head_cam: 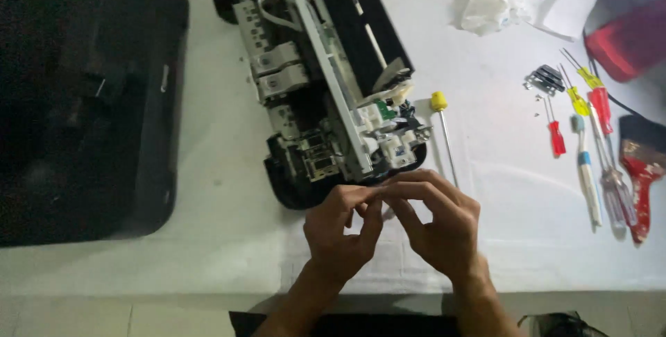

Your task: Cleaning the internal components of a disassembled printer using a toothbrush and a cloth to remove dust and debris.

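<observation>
left hand [341, 234]: fingers curled, tips meeting our right hand [438, 222] | right: fingers bent, pinching something too small to tell | stripped printer [326, 80]: on bench [229, 226], just beyond both hands

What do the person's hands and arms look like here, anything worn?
Both hands are bare: the left hand and right hand show no gloves, rings or watch. Forearms are bare to the bottom edge, with no sleeves showing. No markings or straps can be made out.
</observation>
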